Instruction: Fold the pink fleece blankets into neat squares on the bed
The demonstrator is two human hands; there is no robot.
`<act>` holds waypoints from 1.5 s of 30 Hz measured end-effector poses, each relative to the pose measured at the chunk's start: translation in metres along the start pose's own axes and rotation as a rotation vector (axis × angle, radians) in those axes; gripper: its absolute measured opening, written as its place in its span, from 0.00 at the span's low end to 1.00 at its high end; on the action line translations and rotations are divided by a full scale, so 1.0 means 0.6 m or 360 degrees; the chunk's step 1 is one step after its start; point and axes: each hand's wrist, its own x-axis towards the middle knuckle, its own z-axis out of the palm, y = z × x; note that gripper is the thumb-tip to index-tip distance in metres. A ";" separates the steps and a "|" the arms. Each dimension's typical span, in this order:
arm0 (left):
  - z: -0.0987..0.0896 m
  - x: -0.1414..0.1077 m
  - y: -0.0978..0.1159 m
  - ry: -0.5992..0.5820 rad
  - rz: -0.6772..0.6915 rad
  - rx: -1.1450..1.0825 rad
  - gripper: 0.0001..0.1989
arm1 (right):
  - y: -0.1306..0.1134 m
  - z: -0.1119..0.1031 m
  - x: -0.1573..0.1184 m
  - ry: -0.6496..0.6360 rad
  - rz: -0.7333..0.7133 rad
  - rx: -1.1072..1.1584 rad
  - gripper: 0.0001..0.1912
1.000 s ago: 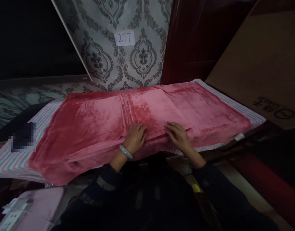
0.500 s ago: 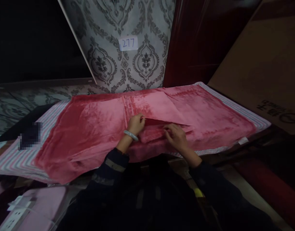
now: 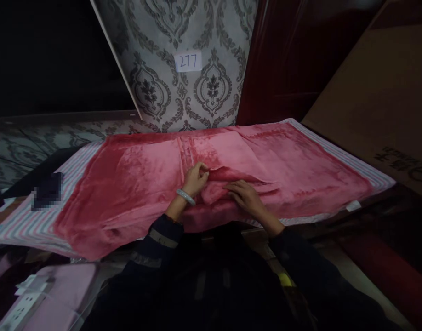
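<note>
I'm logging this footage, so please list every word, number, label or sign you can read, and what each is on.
"277": handwritten on the white paper on the patterned wall.
Cardboard box: printed characters and a round logo, too dark and blurred to read.
White tag by the pink blanket's front edge: no legible text.
Screen: a mark on its lower frame, too small to read.

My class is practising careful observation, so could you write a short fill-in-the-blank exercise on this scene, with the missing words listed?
The number on the white paper is ____.
The cloth showing from under the pink blanket has a ____ pattern.
The pale bangle is on the person's ____ wrist.

Missing words: 277; striped; left.
</note>
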 end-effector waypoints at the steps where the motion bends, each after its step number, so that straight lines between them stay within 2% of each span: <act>1: -0.002 -0.001 0.000 -0.0033 0.0009 0.0004 0.04 | 0.001 0.001 0.006 0.0001 0.0025 0.0017 0.14; 4: -0.005 -0.004 0.000 -0.0163 0.0052 -0.0020 0.02 | 0.007 0.001 0.026 -0.0069 0.0144 0.0011 0.13; 6: -0.006 -0.007 0.000 -0.0245 0.0123 -0.0005 0.04 | 0.009 0.002 0.039 -0.0142 0.0225 -0.0022 0.13; 9: -0.005 -0.011 0.001 -0.0315 0.0260 0.0157 0.08 | 0.009 0.005 0.056 -0.0238 0.0298 -0.0061 0.12; 12: -0.001 -0.014 -0.001 -0.0317 0.0307 0.0355 0.05 | 0.008 0.009 0.062 -0.0267 0.0332 -0.0024 0.12; 16: 0.005 -0.017 -0.007 -0.0322 0.0313 0.0475 0.08 | 0.016 0.005 0.048 -0.0121 0.0369 -0.0032 0.12; 22: 0.016 -0.025 -0.004 -0.0355 0.0331 0.0755 0.09 | 0.035 -0.019 0.003 0.0063 0.0260 -0.0479 0.11; 26: 0.022 -0.028 0.002 -0.0330 0.0327 0.1020 0.08 | 0.010 -0.018 -0.011 0.0268 0.0218 -0.0661 0.13; 29: 0.022 -0.030 0.004 -0.0296 0.0355 0.1074 0.09 | -0.018 -0.001 -0.009 0.0197 0.0079 -0.0564 0.15; 32: 0.013 -0.033 0.003 -0.0227 0.0447 0.0894 0.08 | -0.032 0.019 -0.006 0.0062 0.0023 -0.0464 0.16; 35: -0.006 -0.039 -0.001 -0.0150 0.0517 0.0663 0.08 | -0.034 0.031 -0.009 0.0058 0.0065 -0.0444 0.16; 37: -0.019 -0.044 -0.003 -0.0128 0.0558 0.0619 0.13 | -0.033 0.035 -0.014 0.0083 0.0078 -0.0454 0.15; 40: -0.035 -0.054 -0.006 -0.0292 0.0637 0.0784 0.20 | -0.034 0.035 -0.023 0.0088 0.0082 -0.0477 0.15; 43: -0.044 -0.063 -0.008 -0.0440 0.0700 0.1018 0.15 | -0.036 0.033 -0.028 0.0037 0.0114 -0.0508 0.13; 45: -0.047 -0.066 -0.009 -0.0404 0.0765 0.1038 0.13 | -0.040 0.031 -0.028 -0.0013 0.0155 -0.0532 0.12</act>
